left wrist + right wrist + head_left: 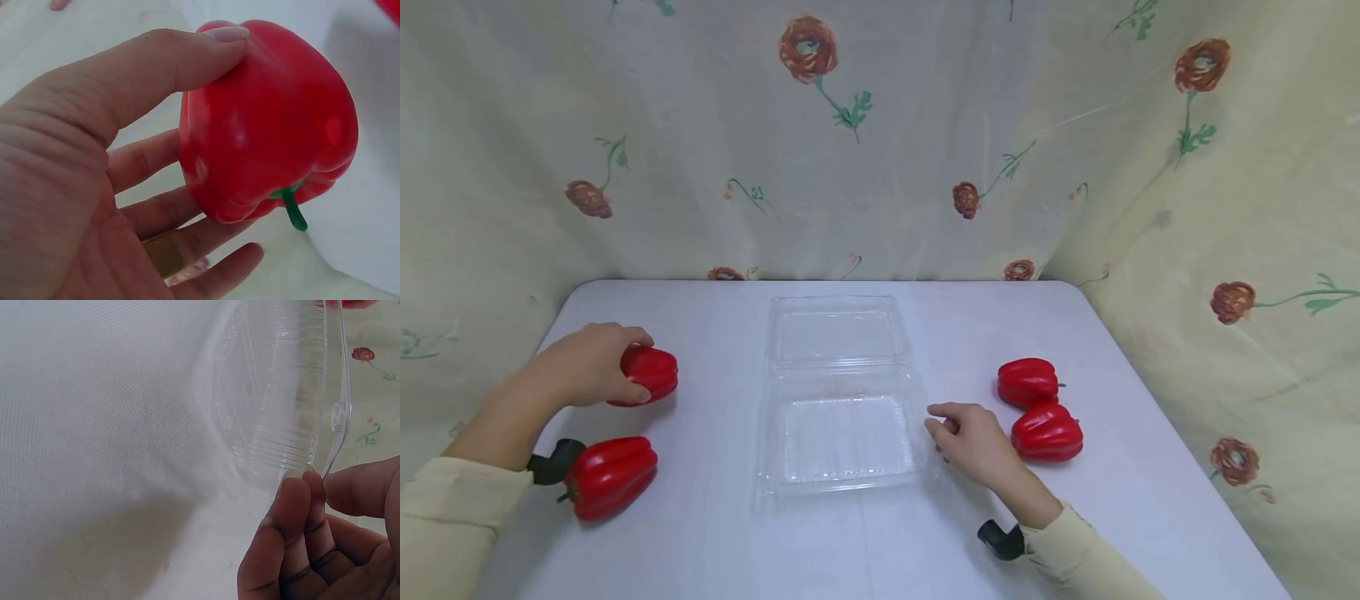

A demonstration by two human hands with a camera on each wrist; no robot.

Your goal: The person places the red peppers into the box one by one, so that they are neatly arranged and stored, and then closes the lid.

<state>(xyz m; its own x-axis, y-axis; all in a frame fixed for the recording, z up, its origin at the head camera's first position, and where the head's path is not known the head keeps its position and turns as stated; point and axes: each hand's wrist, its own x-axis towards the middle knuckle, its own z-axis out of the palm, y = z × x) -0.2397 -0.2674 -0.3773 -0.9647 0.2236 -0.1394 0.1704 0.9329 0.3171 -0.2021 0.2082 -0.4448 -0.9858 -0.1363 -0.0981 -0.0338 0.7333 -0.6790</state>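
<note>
Fingers and thumb of my left hand [583, 362] grip a glossy red bell pepper [655, 372] over the left side of the table. Its green stem [294, 209] points away from the palm in the left wrist view. A second red bell pepper [612, 477] lies just below that wrist. Mid-table, a clear plastic clamshell container [842, 482] lies with its lid [838, 333] folded back. My right hand [973, 442] is at the container's right edge, where thumb and fingertips pinch the rim [337, 453].
Two more red bell peppers, a rear one [1027, 382] and a front one [1048, 432], lie together right of my right hand. The white table [715, 533] has rounded far corners. Flower-patterned cloth [895, 150] hangs behind it and along the sides.
</note>
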